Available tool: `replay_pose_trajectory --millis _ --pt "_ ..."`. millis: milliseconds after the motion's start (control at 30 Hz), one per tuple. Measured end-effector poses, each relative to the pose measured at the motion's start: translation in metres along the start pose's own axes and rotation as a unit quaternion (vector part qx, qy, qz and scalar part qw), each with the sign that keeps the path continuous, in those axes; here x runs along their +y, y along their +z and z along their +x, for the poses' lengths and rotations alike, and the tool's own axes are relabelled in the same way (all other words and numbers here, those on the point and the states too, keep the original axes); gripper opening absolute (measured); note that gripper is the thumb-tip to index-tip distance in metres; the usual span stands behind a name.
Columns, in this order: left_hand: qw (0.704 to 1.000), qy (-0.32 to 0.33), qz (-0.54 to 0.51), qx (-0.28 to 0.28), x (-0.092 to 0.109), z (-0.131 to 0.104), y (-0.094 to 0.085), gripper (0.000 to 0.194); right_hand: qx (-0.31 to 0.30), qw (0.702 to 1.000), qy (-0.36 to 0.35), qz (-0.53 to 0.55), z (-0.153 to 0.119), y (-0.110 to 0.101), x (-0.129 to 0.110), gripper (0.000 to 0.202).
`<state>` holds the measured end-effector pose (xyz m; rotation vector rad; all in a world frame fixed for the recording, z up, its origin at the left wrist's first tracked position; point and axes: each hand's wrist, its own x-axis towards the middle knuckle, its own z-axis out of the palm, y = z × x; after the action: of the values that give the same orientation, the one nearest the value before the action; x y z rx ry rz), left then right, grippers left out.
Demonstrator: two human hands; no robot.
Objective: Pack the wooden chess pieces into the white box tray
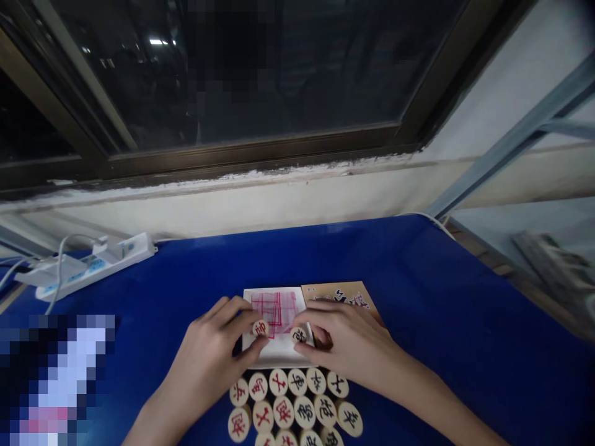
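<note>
My left hand point(218, 344) pinches a round piece with a red character point(261, 328) over the left part of a white box tray point(279, 358). Between the thumb and fingers of my right hand point(341, 331) is a round piece with a black character point(298, 335), over the tray's right part. A folded translucent sheet with red lines point(274, 310) lies inside the tray. Just below the tray, several round pieces stand in rows, red characters point(258, 386) on the left and black characters point(305, 412) on the right.
A tan box lid point(367, 297) with black writing lies behind my right hand on the blue table point(325, 254). A white power strip point(97, 266) with cables is at the left. Behind the table are a wall and window.
</note>
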<state>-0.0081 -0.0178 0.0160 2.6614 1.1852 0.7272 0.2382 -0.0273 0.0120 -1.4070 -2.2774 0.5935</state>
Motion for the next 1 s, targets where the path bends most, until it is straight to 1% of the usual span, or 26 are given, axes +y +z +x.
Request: replay_pose_trajectory --millis 100,167,300,400,533,600,767,867,1000 --pt "0.999 0.027 -0.020 0.033 0.002 0.001 -0.002 0.017 0.054 0.997 -0.026 0.058 -0.001 0.000 0.000 0.010" --pt "0.998 0.041 -0.030 0.039 0.004 0.001 -0.001 0.023 0.095 0.990 -0.066 0.081 -0.001 0.001 -0.001 0.014" --pt "0.996 0.055 -0.059 0.037 0.006 0.001 0.000 0.031 0.140 0.979 -0.134 0.066 -0.002 0.003 -0.008 0.020" --pt "0.992 0.059 -0.096 0.056 0.009 0.000 0.000 0.033 0.168 0.969 -0.171 0.057 -0.004 0.002 -0.016 0.024" --pt "0.980 0.037 -0.164 0.109 0.020 -0.006 0.001 0.027 0.231 0.952 -0.187 0.074 -0.015 0.005 -0.024 0.027" --pt "0.975 0.022 -0.182 0.122 0.025 -0.012 0.002 0.026 0.258 0.945 -0.182 0.088 -0.022 0.010 -0.026 0.027" --pt "0.975 0.028 -0.184 0.121 0.032 -0.022 0.005 0.027 0.273 0.940 -0.179 0.097 -0.034 0.019 -0.027 0.026" --pt "0.974 0.022 -0.188 0.125 0.033 -0.025 0.004 0.026 0.267 0.942 -0.175 0.101 -0.035 0.020 -0.026 0.029" --pt "0.977 0.008 -0.182 0.115 0.034 -0.027 0.002 0.025 0.256 0.948 -0.156 0.108 -0.036 0.020 -0.026 0.034"
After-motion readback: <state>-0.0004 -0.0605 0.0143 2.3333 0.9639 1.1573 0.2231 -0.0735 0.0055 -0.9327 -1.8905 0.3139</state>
